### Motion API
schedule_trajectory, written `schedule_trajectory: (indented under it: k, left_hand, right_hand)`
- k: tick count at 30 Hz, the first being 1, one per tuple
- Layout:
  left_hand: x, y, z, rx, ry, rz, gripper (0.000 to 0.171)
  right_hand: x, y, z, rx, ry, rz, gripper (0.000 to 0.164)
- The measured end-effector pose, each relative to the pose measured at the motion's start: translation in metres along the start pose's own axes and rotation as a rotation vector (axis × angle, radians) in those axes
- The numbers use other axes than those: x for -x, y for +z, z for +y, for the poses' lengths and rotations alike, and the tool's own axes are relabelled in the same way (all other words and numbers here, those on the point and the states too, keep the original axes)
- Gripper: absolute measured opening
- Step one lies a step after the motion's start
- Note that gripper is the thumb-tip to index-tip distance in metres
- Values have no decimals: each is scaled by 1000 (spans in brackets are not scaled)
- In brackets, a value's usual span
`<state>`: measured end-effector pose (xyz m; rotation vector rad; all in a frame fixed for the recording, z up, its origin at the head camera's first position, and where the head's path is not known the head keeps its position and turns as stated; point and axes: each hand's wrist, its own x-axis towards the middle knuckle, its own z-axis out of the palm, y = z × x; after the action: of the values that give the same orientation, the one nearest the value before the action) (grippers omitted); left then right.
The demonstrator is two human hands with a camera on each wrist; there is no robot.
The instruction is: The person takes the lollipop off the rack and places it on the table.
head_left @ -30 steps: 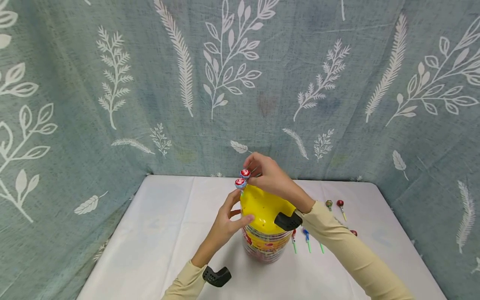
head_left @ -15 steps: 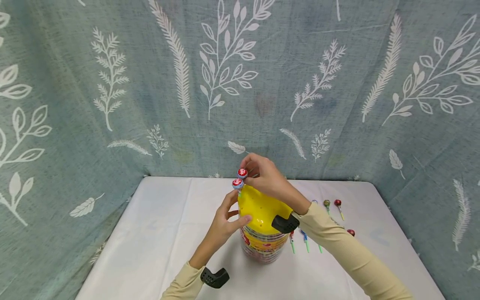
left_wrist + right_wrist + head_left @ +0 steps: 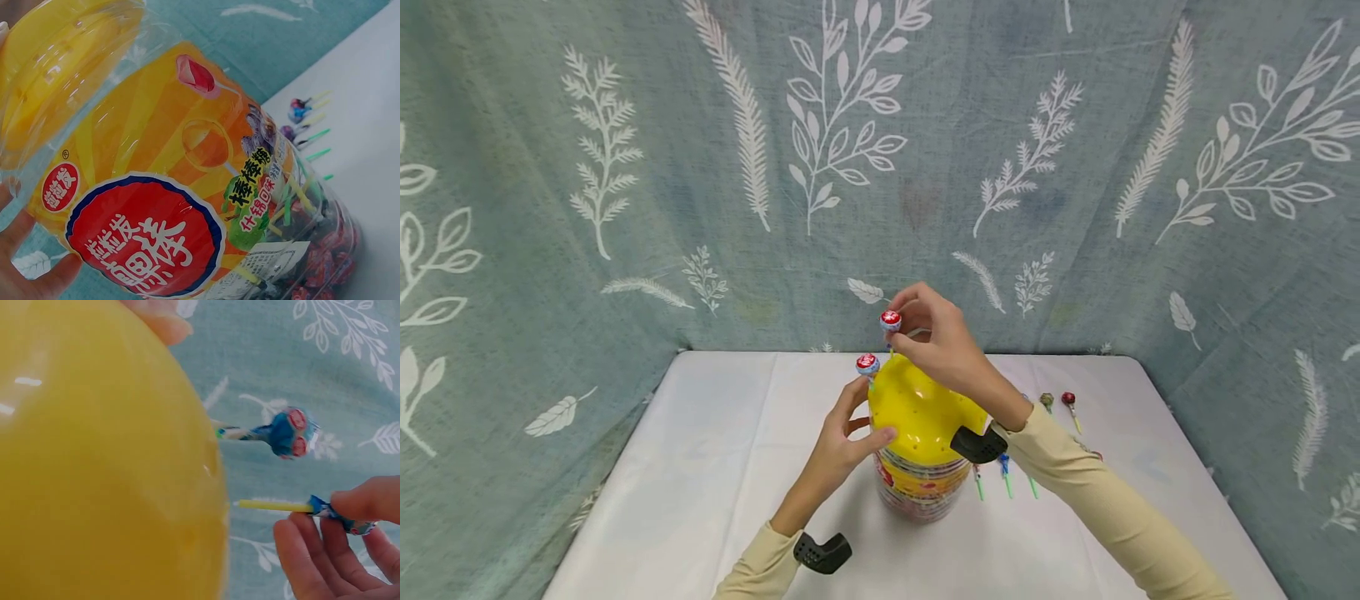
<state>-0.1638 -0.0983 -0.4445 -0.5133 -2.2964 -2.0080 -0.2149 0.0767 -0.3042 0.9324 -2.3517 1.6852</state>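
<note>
A clear plastic candy jar [image 3: 144,150] with an orange label stands upright under a domed yellow lid [image 3: 917,417]. My left hand [image 3: 847,435] holds the jar at its upper left side, thumb in front. One lollipop [image 3: 290,432] in a blue and red wrapper stands with its stick in the lid. My right hand [image 3: 936,337] pinches a second lollipop [image 3: 891,320] by its wrapped head, above the lid's far side. In the right wrist view its yellow stick [image 3: 275,505] points at the dome, with its tip at or just off the surface; contact is unclear.
Several loose lollipops [image 3: 1069,402] lie on the white table [image 3: 737,467] right of the jar, some partly hidden by the right sleeve. More wrapped lollipops [image 3: 325,262] fill the jar's bottom. A grey-green leaf-patterned curtain [image 3: 850,208] stands behind the table.
My right hand has lifted its lollipop up and slightly right, away from the one standing in the lid. The left hand keeps its hold on the jar. The view has shifted a little.
</note>
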Motion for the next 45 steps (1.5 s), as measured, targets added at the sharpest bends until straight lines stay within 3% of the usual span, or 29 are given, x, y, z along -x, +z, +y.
schedule_trajectory:
  k: [6, 16, 22, 25, 29, 45]
  left_hand:
    - [1, -1, 1, -8, 2, 6, 67]
    - [0, -1, -1, 3, 13, 0, 67]
    - [3, 0, 21, 13, 14, -7, 67]
    - [3, 0, 20, 18, 28, -9, 68]
    - [0, 0, 0, 25, 48, -8, 68]
    - [1, 0, -2, 17, 44, -6, 67]
  right_hand:
    - [7, -13, -1, -71, -26, 49, 31]
    - [25, -39, -4, -40, 11, 72, 28]
    - [38, -52, -3, 1, 16, 107, 29]
    - [45, -59, 1, 12, 13, 128, 29]
    - [56, -69, 7, 18, 17, 152, 28]
    - [94, -100, 34, 108, 112, 226, 29]
